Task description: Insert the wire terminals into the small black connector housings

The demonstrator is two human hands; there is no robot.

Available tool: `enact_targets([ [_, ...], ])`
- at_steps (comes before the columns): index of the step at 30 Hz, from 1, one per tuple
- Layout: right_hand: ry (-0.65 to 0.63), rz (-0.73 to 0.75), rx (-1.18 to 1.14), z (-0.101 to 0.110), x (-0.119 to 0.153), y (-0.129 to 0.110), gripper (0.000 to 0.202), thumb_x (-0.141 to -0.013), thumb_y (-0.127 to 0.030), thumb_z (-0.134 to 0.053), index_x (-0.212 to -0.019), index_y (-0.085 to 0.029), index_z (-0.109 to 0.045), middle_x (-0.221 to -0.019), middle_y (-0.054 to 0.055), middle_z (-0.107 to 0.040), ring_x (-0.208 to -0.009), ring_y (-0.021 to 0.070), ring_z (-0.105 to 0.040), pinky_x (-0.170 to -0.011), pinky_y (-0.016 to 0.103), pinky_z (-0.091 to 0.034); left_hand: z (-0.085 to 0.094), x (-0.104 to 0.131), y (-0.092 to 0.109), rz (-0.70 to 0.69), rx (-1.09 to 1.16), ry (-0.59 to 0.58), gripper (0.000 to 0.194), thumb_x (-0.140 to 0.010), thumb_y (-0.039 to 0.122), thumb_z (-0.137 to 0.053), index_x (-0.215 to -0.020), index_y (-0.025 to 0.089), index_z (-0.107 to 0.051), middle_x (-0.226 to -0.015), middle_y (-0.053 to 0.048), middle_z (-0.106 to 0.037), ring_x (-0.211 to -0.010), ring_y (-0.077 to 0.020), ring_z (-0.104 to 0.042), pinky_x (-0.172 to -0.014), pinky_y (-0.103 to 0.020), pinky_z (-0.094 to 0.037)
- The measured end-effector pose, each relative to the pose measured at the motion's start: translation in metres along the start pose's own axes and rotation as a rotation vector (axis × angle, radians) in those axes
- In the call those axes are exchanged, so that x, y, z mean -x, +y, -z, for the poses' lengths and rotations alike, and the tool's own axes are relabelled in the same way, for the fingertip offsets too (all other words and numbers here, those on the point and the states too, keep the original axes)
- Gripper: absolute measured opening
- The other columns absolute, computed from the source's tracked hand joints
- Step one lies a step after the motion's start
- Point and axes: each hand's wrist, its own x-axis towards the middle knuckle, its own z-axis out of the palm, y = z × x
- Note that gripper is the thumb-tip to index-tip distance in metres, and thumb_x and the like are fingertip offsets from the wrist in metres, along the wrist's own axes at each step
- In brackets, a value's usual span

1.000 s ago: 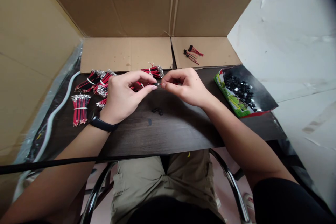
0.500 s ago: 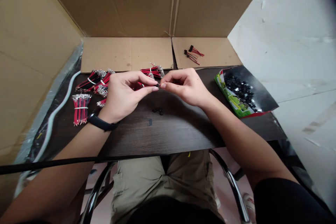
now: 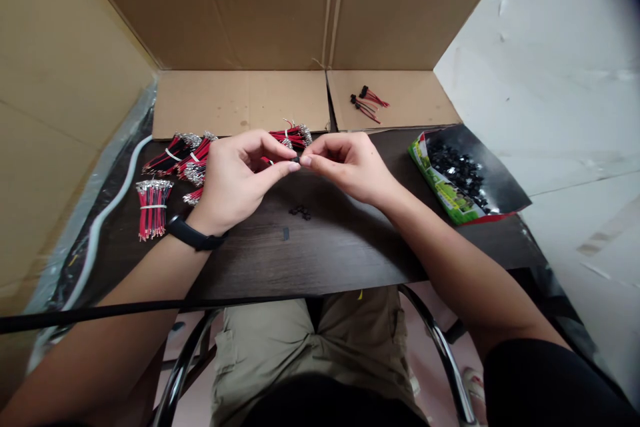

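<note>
My left hand (image 3: 237,177) pinches a small black plastic connector (image 3: 296,159) between thumb and forefinger above the dark table. The fingertips of my right hand (image 3: 347,165) are closed at its right end; what they grip there is hidden. Below the hands lies a small cluster of loose black connectors (image 3: 300,212). Beside and behind my left hand are banded bundles of red and black wires with silvery terminals, among them an upright-looking bundle (image 3: 154,208) at the left and another bundle (image 3: 295,137) at the back.
An open bag-like box (image 3: 450,203) full of black connectors (image 3: 459,170) stands at the right. Wires fitted with black connectors (image 3: 367,105) lie on the cardboard sheet (image 3: 415,97) at the back. Cardboard walls (image 3: 240,10) rise behind and left. A white cable (image 3: 103,220) runs along the left edge.
My right fingertips have shifted slightly left, closer to my left fingertips. The small red spot seen between them earlier is hidden now. Both hands keep their pinch.
</note>
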Motion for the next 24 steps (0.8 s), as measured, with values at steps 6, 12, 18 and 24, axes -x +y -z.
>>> enact_targets([
  [6,0.056,0.004,-0.011,0.003,-0.002,-0.004,0.047,-0.086,-0.059,-0.086,-0.083,-0.013,-0.077,-0.074,0.0,-0.068,-0.068,0.0111,-0.052,-0.068,0.027,-0.041,0.0,-0.002,-0.001,0.037,0.045,0.009,0.021,-0.078,0.02,-0.097,-0.095,0.022,-0.085,-0.095,-0.002,-0.084,-0.086,-0.019,-0.08,-0.075,-0.026,-0.063],
  [12,0.078,-0.004,-0.063,-0.003,0.001,-0.002,0.045,-0.085,-0.057,-0.087,-0.083,-0.013,-0.077,-0.076,0.001,-0.069,-0.071,0.0118,-0.054,-0.068,0.027,-0.041,-0.002,0.001,-0.001,0.034,0.106,0.014,0.018,-0.077,0.016,-0.096,-0.091,0.023,-0.086,-0.091,-0.002,-0.084,-0.08,-0.0188,-0.08,-0.077,-0.028,-0.067],
  [18,0.119,-0.01,-0.152,-0.012,0.004,-0.003,0.044,-0.082,-0.055,-0.09,-0.083,-0.014,-0.077,-0.077,0.001,-0.07,-0.07,0.0116,-0.055,-0.067,0.026,-0.042,-0.004,0.003,-0.005,0.04,0.171,0.034,0.019,-0.078,0.022,-0.099,-0.093,0.024,-0.088,-0.095,-0.004,-0.085,-0.089,-0.0223,-0.082,-0.089,-0.034,-0.069],
  [24,0.165,-0.003,-0.209,-0.018,0.006,-0.002,0.044,-0.081,-0.055,-0.091,-0.08,-0.013,-0.075,-0.072,-0.001,-0.066,-0.066,0.0097,-0.051,-0.064,0.025,-0.042,-0.005,0.004,-0.004,0.054,0.184,0.059,0.018,-0.077,0.024,-0.1,-0.092,0.023,-0.088,-0.094,-0.003,-0.085,-0.088,-0.0211,-0.083,-0.088,-0.031,-0.07],
])
